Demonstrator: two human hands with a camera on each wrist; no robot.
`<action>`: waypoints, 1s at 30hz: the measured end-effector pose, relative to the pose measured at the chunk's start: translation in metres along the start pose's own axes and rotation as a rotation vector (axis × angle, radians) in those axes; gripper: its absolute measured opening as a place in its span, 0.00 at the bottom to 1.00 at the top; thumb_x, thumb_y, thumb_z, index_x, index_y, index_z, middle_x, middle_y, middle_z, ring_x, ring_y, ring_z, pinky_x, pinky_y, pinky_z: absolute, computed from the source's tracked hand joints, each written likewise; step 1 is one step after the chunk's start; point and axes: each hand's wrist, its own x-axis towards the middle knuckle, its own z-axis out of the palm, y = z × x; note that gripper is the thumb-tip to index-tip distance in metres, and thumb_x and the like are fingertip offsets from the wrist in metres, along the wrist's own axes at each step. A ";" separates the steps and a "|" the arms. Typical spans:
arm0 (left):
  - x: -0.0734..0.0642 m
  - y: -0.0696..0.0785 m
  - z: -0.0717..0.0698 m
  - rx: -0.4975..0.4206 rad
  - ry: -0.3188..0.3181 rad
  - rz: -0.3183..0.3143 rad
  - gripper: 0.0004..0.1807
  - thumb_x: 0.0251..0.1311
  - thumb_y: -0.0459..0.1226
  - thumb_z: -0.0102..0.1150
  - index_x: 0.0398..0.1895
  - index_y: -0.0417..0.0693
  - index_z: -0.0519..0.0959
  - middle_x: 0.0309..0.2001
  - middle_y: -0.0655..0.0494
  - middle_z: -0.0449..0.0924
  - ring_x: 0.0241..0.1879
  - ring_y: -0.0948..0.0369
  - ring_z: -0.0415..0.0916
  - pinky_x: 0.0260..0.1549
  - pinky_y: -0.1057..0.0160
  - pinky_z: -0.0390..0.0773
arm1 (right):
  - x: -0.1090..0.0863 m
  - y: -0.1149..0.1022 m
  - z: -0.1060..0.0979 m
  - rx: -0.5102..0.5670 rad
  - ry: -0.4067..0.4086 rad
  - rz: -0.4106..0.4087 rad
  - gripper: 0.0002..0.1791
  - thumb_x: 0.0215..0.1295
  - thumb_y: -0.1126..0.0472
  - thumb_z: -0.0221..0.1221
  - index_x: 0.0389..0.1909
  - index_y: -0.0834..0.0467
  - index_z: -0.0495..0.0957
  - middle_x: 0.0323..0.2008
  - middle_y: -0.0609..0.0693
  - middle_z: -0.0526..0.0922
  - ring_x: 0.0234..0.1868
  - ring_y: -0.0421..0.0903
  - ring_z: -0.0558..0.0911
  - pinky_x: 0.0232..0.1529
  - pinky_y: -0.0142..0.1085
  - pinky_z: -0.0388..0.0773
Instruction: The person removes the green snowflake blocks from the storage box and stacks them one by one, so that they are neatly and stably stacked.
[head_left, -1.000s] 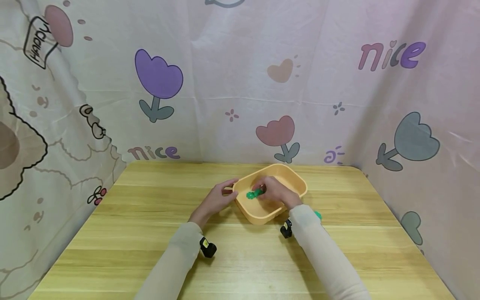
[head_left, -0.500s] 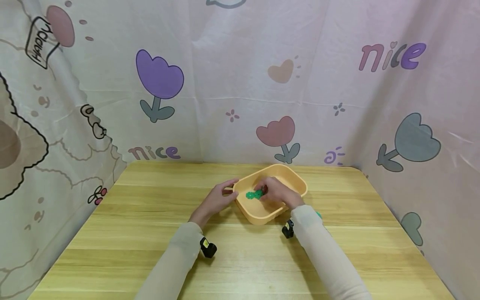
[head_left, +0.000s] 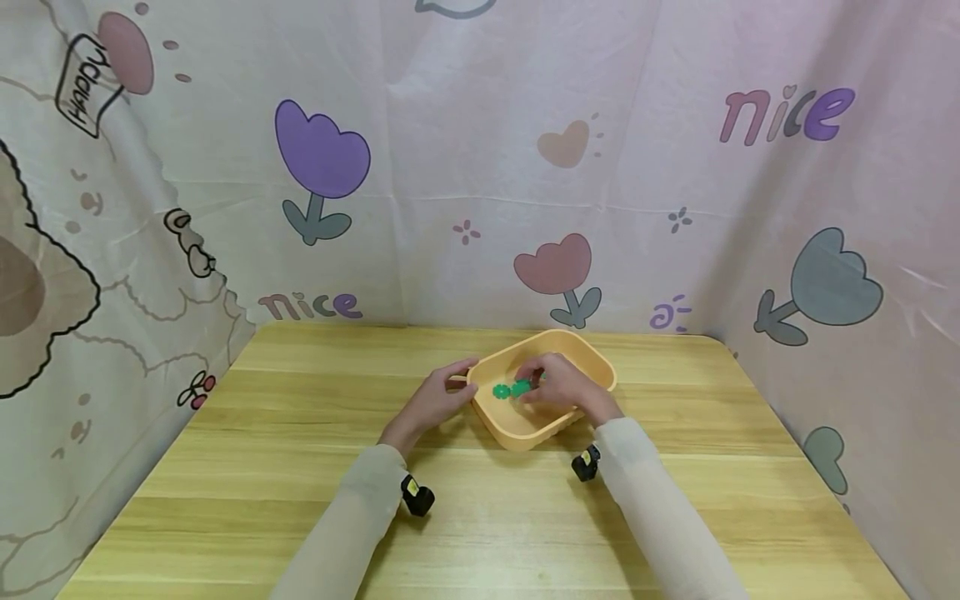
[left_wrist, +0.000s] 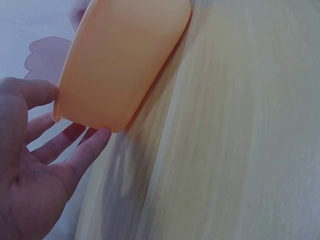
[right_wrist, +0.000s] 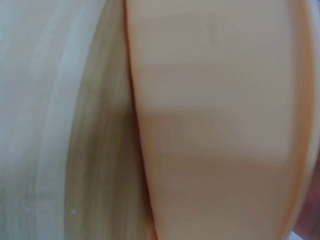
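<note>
A yellow-orange plastic basin (head_left: 517,437) with rounded corners sits on the table, set at an angle. My left hand (head_left: 433,402) holds its left end; in the left wrist view the thumb lies at the rim and fingertips touch the wall below. Reaching over the near rim, my right hand (head_left: 561,385) is inside the basin. Its thumb and curled fingers pinch a small green piece (head_left: 521,388), partly covered by them. Close on the left lies a green flower-shaped piece (head_left: 501,391). The right wrist view shows mostly the basin's outer wall (right_wrist: 215,120).
The wooden table (head_left: 300,467) carries the basin near its back edge. Behind it hangs a printed cloth (head_left: 450,150), which also covers both sides. Black wrist cameras (head_left: 417,497) sit at both cuffs.
My right hand and forearm have shifted slightly right, with the pinched green piece moving a little right too. A green item beside the right sleeve is now hidden. My left hand stays put.
</note>
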 end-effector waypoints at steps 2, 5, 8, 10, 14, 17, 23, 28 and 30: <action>0.000 0.000 0.000 -0.002 -0.003 -0.001 0.29 0.73 0.37 0.58 0.76 0.54 0.70 0.67 0.44 0.74 0.66 0.43 0.75 0.60 0.50 0.82 | -0.004 0.000 -0.003 -0.002 0.018 -0.030 0.14 0.54 0.61 0.77 0.41 0.59 0.88 0.35 0.48 0.87 0.38 0.44 0.81 0.44 0.36 0.82; 0.000 0.000 0.000 0.000 -0.008 0.004 0.29 0.73 0.37 0.58 0.76 0.54 0.69 0.68 0.44 0.73 0.66 0.42 0.75 0.59 0.50 0.82 | -0.011 -0.001 -0.007 0.013 0.038 -0.046 0.16 0.54 0.59 0.78 0.42 0.59 0.87 0.36 0.51 0.87 0.41 0.50 0.83 0.47 0.42 0.82; 0.001 -0.001 0.000 -0.004 -0.016 0.002 0.29 0.74 0.38 0.58 0.76 0.54 0.69 0.68 0.44 0.73 0.66 0.42 0.74 0.60 0.49 0.82 | -0.017 0.000 -0.011 0.027 0.059 -0.049 0.16 0.54 0.60 0.77 0.42 0.60 0.87 0.38 0.54 0.87 0.42 0.54 0.83 0.46 0.44 0.81; 0.001 -0.001 0.000 -0.002 -0.018 -0.001 0.29 0.74 0.38 0.58 0.77 0.55 0.69 0.68 0.44 0.73 0.67 0.42 0.73 0.61 0.48 0.81 | -0.022 0.000 -0.013 0.034 0.072 -0.043 0.16 0.54 0.60 0.77 0.43 0.60 0.88 0.38 0.54 0.87 0.44 0.56 0.82 0.45 0.41 0.80; 0.000 0.001 0.000 -0.003 -0.017 -0.001 0.29 0.74 0.38 0.57 0.77 0.54 0.68 0.68 0.44 0.72 0.67 0.41 0.73 0.61 0.48 0.80 | -0.033 0.001 -0.019 0.040 0.099 -0.051 0.17 0.55 0.59 0.77 0.43 0.62 0.88 0.39 0.56 0.86 0.44 0.57 0.81 0.43 0.38 0.78; 0.000 0.000 -0.001 -0.003 -0.015 0.003 0.29 0.74 0.37 0.57 0.77 0.54 0.68 0.68 0.44 0.73 0.67 0.42 0.74 0.61 0.48 0.81 | -0.041 0.002 -0.024 0.049 0.113 -0.059 0.19 0.56 0.58 0.76 0.45 0.64 0.87 0.41 0.60 0.86 0.45 0.60 0.80 0.44 0.43 0.78; 0.002 -0.004 0.000 0.005 -0.010 -0.005 0.29 0.74 0.39 0.58 0.77 0.57 0.69 0.68 0.46 0.73 0.67 0.43 0.74 0.60 0.50 0.82 | -0.060 0.002 -0.037 0.056 0.141 -0.009 0.18 0.57 0.57 0.75 0.46 0.61 0.88 0.41 0.58 0.86 0.46 0.58 0.79 0.45 0.40 0.76; 0.002 -0.004 0.000 0.001 -0.009 -0.006 0.29 0.74 0.39 0.59 0.76 0.57 0.69 0.68 0.46 0.73 0.67 0.43 0.74 0.60 0.50 0.82 | -0.074 0.006 -0.046 0.056 0.162 0.020 0.15 0.58 0.59 0.75 0.45 0.57 0.88 0.39 0.51 0.87 0.45 0.53 0.80 0.46 0.39 0.78; 0.002 -0.004 0.000 -0.005 -0.010 -0.004 0.29 0.74 0.38 0.58 0.76 0.57 0.69 0.68 0.45 0.73 0.66 0.43 0.74 0.60 0.50 0.82 | -0.080 0.009 -0.049 0.061 0.171 0.031 0.14 0.58 0.60 0.75 0.45 0.57 0.88 0.39 0.49 0.87 0.45 0.54 0.80 0.46 0.40 0.79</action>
